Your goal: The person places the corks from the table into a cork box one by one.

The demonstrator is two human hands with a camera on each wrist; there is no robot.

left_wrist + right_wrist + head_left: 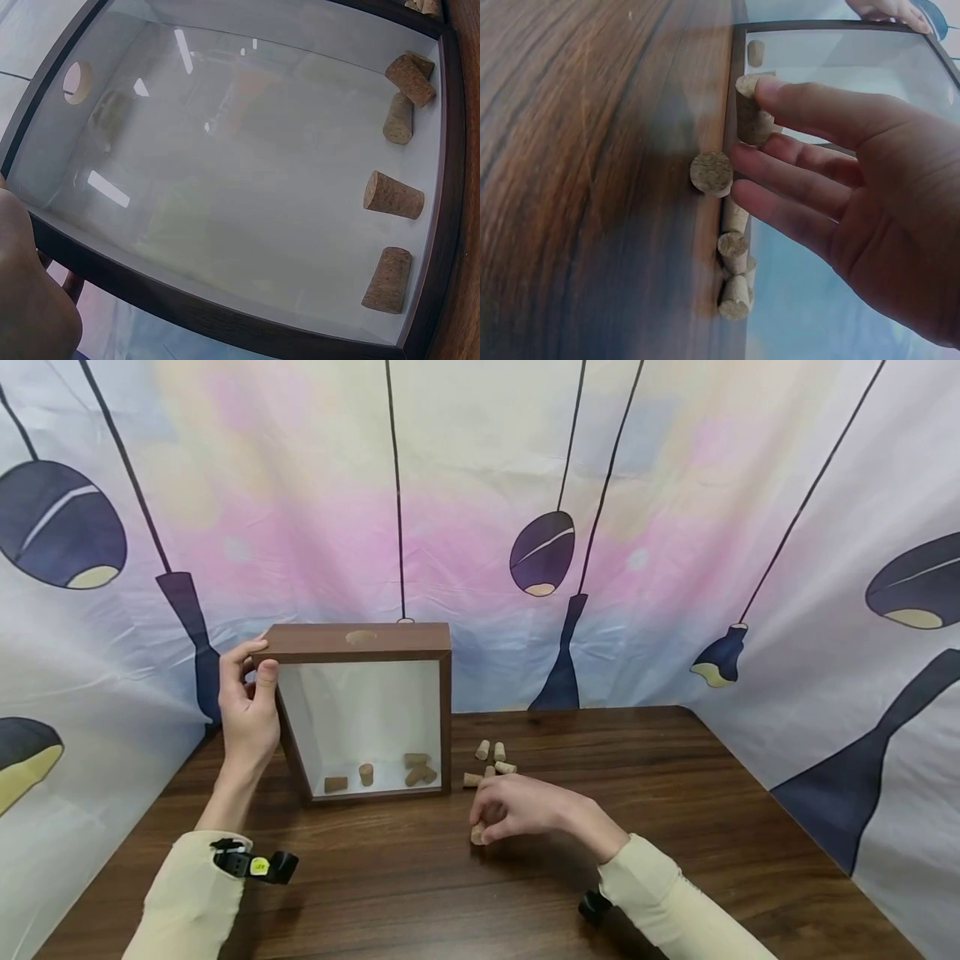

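A brown wooden shadow box (446, 727) with a clear front stands upright on the table, a round hole (362, 637) in its top. Several tapered corks lie inside at the bottom, among them one upright cork (366, 774). My left hand (249, 714) grips the box's upper left corner, thumb on the front and fingers round the edge. Right of the box, my right hand (525, 807) pinches a cork (754, 112) between thumb and fingers, low over the table. In the right wrist view, another cork (712, 172) sits on the table near the fingertips.
Several loose corks lie on the table just beyond my right hand, including a standing cork (483, 749) and a lying cork (506, 767). The dark wooden table (675, 793) reaches back to a hanging cloth (480, 527) with printed lamps.
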